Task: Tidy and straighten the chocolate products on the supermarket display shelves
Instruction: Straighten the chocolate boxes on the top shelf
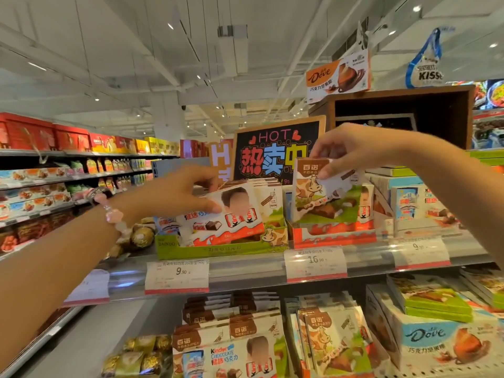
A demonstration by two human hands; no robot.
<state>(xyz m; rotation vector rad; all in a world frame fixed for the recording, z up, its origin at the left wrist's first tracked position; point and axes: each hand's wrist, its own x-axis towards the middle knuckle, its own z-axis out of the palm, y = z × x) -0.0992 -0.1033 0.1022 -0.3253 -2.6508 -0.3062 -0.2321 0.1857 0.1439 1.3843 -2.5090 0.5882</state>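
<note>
the left hand (180, 192), at centre left of the frame, pinches the top edge of a tilted kinder chocolate box (226, 216) between thumb and curled fingers; the box leans in a green display tray (218, 248) on the upper shelf (245, 268). right of centre, the right hand (351, 151) grips the top of an upright cow-print chocolate box (316, 192) with bent fingers, standing in a red display tray (332, 237) just beside the green one. price tags (177, 276) hang on the shelf edge below. a black "hot" sign (275, 151) stands behind the boxes.
</note>
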